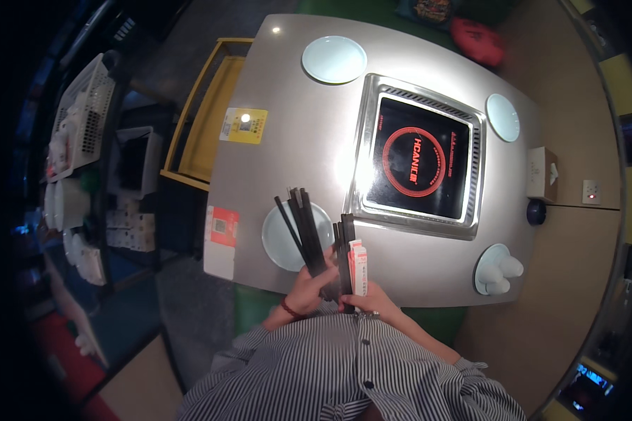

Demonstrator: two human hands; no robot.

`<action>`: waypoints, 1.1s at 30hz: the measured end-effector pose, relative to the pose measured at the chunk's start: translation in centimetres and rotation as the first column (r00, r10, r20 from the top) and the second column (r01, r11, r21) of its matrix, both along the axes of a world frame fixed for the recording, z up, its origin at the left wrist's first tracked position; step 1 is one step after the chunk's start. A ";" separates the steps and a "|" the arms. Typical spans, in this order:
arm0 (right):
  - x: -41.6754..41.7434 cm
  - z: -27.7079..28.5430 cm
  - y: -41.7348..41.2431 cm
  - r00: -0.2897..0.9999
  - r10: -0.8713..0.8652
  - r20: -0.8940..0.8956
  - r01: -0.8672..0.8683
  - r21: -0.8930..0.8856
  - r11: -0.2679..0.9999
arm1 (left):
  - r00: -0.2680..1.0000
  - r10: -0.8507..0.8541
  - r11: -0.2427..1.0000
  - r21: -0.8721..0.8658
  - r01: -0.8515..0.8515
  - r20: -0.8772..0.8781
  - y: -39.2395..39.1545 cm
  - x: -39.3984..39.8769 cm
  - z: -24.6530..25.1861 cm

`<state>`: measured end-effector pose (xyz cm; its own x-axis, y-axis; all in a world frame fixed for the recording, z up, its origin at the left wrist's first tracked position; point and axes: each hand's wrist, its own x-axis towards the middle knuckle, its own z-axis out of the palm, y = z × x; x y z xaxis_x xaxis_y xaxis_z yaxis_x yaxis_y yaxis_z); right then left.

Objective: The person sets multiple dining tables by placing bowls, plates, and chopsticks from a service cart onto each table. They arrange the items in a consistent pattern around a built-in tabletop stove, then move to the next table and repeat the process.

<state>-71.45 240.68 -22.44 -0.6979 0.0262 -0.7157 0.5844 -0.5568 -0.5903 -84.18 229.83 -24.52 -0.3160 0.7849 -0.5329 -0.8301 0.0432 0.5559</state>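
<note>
My left hand (308, 289) grips a fanned bundle of black chopsticks (306, 231), held over the near edge of the metal table. Beneath their upper ends lies a pale blue plate (279, 237). Close beside it, my right hand (366, 300) holds several more black chopsticks (343, 258) together with white paper packets (359, 268) printed in red. The two hands almost meet in front of my striped shirt, and whether they touch is hard to tell. The lower ends of the left bundle are hidden by my fingers.
An induction cooker (416, 158) is set into the tabletop (295, 147). Plates lie at the far left (334, 59) and far right (503, 118). White cups (497, 273) stand on a plate at right, near a tissue box (541, 173). A yellow-framed cart (205, 121) stands left.
</note>
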 end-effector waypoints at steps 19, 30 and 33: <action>0.4 2.3 -2.1 0.976 -0.216 -0.040 0.185 0.679 0.711 | 0.982 -0.069 0.987 0.156 0.041 0.177 -1.4 1.3 -1.2; -1.5 -6.5 2.6 0.992 -0.018 0.122 -0.087 0.795 0.600 | 0.987 0.150 0.955 0.251 -0.159 0.056 -5.0 -5.1 -4.7; -1.6 -11.0 2.0 0.981 -0.042 0.187 -0.064 0.523 0.850 | 0.985 0.168 0.979 0.125 -0.161 -0.047 -8.0 -7.1 -6.7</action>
<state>-73.07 242.73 -33.44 -0.5572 0.4272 -0.7121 0.7158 -0.1875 -0.6726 -91.32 221.78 -31.20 -0.4735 0.7768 -0.4153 -0.7870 -0.1613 0.5956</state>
